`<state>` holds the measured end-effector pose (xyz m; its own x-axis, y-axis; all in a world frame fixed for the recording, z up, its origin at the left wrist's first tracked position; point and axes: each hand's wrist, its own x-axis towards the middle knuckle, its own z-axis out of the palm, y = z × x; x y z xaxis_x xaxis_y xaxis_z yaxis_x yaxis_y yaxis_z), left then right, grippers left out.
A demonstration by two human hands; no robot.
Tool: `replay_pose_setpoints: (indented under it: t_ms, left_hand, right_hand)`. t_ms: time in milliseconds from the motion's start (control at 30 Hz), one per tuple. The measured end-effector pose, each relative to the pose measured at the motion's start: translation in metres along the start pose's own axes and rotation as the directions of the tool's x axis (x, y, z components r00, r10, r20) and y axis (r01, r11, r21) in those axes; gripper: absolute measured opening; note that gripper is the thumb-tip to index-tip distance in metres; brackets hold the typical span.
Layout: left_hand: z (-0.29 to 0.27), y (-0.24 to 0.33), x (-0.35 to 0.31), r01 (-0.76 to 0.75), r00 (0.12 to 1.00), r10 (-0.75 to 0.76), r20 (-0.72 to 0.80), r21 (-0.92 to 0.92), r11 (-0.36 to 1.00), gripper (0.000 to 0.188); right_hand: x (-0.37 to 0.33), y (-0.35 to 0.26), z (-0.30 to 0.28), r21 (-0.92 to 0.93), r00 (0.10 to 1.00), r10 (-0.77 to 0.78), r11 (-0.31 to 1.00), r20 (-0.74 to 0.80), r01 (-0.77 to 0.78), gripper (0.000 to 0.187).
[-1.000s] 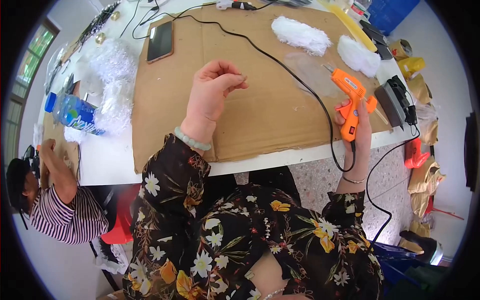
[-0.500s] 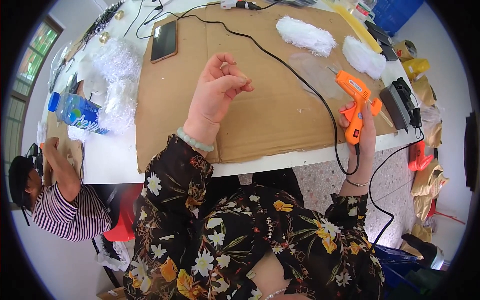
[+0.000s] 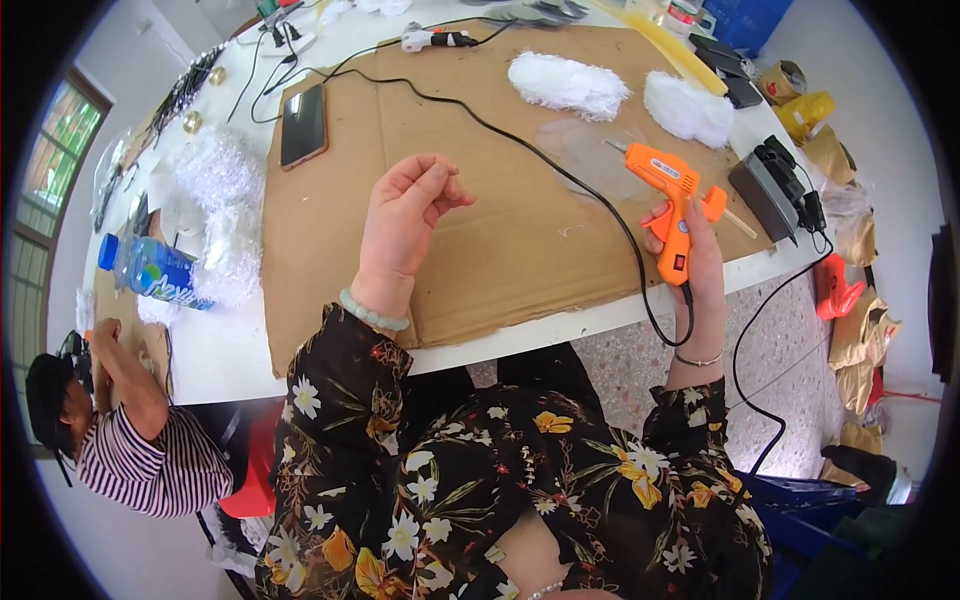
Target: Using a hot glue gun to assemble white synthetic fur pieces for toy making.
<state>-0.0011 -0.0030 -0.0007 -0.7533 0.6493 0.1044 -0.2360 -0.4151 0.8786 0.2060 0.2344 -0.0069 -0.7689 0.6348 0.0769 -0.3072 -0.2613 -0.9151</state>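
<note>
Right hand (image 3: 706, 255) holds the orange glue gun (image 3: 664, 171) by its handle (image 3: 676, 240), likely avoiding heat; left hand (image 3: 403, 220) pinches narrowly, contents unclear; cardboard (image 3: 500, 250) probably shields the counter (image 3: 235, 345).

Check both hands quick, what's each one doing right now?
Left hand: pinched closed; can't tell if holding anything.
Right hand: closed around orange glue gun.

The cardboard sheet (image 3: 500, 265) lies on the table (image 3: 225, 365). At its far left is the phone (image 3: 304, 125); at its far right, two fibre bundles (image 3: 568, 87). Left of it sits the tinsel (image 3: 228, 235), then the bottle (image 3: 155, 268). The box (image 3: 766, 196) is at its right edge. The glue gun (image 3: 667, 190), in the right fingers (image 3: 657, 225), is over its right side.
</note>
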Motion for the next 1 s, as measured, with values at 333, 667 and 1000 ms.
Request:
replay_pose_setpoints:
  t_ms: [333,667,1000]
  left_hand:
    - [0.003,-0.001,0.005,-0.197,0.957,0.242,-0.161,0.254,0.947,0.022]
    - [0.046,0.028,0.052,-0.128,0.981,0.189,-0.041,0.593,0.795,0.014]
    - [0.057,0.003,0.143,-0.495,0.736,0.299,0.608,0.783,-0.376,0.058]
  right_hand:
    - [0.002,-0.001,-0.003,-0.073,0.999,0.019,0.997,0.05,-0.015,0.038]
    - [-0.007,-0.005,-0.008,-0.012,0.998,0.023,1.0,0.051,-0.022,0.036]
    - [-0.005,-0.011,-0.006,0.114,0.997,0.065,0.991,0.034,-0.069,0.037]
